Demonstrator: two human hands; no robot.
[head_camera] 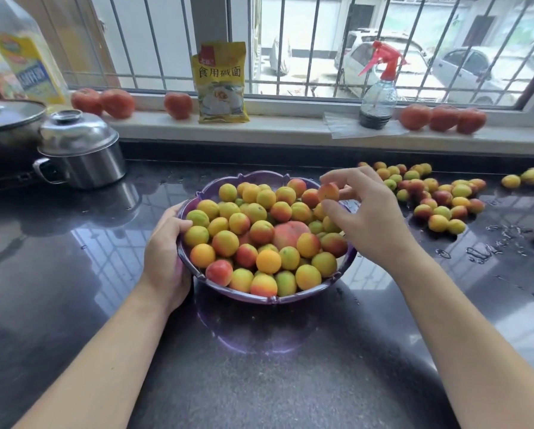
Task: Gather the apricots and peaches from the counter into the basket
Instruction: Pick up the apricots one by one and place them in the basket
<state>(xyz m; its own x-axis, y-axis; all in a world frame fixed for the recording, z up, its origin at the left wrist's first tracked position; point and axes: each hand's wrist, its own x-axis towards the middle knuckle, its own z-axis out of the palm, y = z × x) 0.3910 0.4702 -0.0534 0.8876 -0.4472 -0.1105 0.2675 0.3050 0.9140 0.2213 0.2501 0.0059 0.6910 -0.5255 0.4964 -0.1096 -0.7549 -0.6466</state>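
Purple basket [194,275] steadied by left hand [166,258]; right hand [364,218] pinches one apricot [328,191]: light, soft, bruisable, hold gently around its middle.

A dark, glossy stone counter [259,366] fills the foreground, wet in patches and mirroring the window bars [154,41]. Behind it runs a pale sill [290,125] under a barred window giving daylight and a view of parked cars [380,54]. On the sill stand tomatoes [117,103], a yellow packet [220,83] and a spray bottle [378,94]. A lidded steel pot [81,150] sits at far left.
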